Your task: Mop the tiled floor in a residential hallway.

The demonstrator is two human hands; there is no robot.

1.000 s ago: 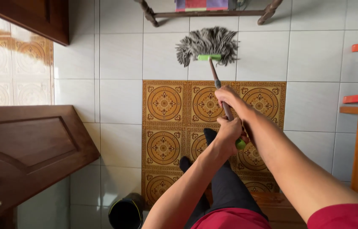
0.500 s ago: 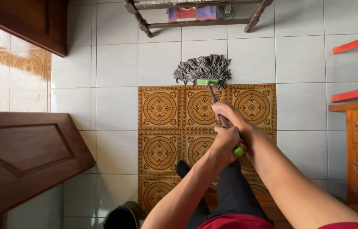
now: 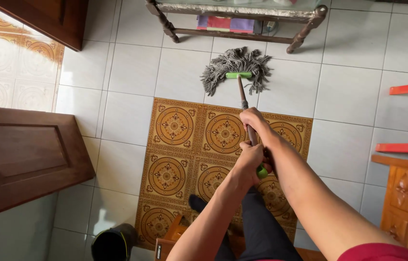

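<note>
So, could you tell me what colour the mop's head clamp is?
Bright green, on the mop, seen in the head view.

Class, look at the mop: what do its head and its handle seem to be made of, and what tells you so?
Mop head: grey yarn, probably cotton, matte; loose twisted strands fan out on the tile.
Handle: brown shaft, wood or coated metal, unclear; the green clamp and end cap look like smooth plastic.

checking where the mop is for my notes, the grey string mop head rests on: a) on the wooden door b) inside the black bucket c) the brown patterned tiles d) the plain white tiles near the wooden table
d: the grey string mop head with its green clamp lies on plain white floor tiles just in front of the wooden table legs, beyond the brown patterned tiles.
</note>
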